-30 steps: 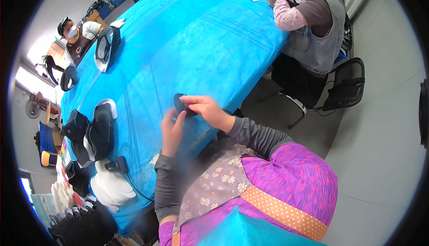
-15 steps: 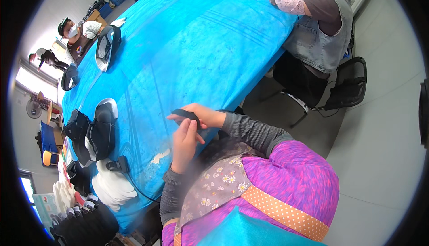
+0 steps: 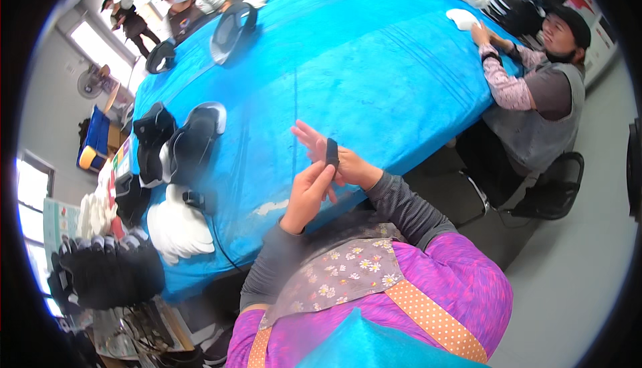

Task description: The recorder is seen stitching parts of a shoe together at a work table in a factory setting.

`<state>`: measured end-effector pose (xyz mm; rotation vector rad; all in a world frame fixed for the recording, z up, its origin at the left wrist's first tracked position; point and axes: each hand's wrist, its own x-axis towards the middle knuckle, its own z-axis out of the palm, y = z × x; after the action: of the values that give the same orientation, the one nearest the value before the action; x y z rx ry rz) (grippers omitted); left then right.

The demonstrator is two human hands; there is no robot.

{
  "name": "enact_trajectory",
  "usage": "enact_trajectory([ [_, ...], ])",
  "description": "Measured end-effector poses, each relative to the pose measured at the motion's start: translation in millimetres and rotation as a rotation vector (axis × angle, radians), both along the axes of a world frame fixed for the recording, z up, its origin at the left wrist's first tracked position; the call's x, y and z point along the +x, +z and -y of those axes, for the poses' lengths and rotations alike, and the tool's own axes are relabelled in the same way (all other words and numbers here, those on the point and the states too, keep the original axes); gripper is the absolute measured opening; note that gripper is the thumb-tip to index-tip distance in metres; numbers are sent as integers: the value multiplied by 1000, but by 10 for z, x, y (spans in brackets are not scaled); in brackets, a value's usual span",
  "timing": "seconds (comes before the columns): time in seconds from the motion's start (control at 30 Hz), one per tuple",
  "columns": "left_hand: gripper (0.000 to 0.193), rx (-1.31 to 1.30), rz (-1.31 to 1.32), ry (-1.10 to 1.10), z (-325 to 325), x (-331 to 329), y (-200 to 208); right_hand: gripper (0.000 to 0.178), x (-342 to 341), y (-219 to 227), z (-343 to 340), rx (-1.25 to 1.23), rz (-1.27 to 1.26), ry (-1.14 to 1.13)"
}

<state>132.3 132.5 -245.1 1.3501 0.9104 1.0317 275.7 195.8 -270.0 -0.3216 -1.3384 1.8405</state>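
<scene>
Over the near edge of the blue-covered table [image 3: 267,100], both my hands are raised close together. My left hand [image 3: 305,196] has thumb and fingers closed on a short black strip [image 3: 332,153], which looks like a strap. My right hand [image 3: 354,167] is behind the strip, its fingers stretched out toward the far left. The strip lies against that palm; whether it goes round the hand is hidden.
On the left stand black padded pieces with white edges [image 3: 194,142], a pile of white pads [image 3: 179,227] and a small black corded device [image 3: 194,199]. Black-and-white pieces [image 3: 107,271] are stacked lower left. A co-worker [image 3: 545,110] sits at right, hands at a white pad [image 3: 461,19].
My view has swung, shifting the table contents right in the picture. The black strip has turned from nearly level to upright, and my right hand's fingers now stretch out further.
</scene>
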Motion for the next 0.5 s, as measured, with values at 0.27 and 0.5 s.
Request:
enact_trajectory([
  [0.27, 26, 150, -114, 31, 48, 66, -15, 79, -348, 88, -232, 333, 237, -349],
  [0.5, 30, 210, 97, 121, -57, 87, -536, 42, -548, 525, -642, -488, -851, -355],
])
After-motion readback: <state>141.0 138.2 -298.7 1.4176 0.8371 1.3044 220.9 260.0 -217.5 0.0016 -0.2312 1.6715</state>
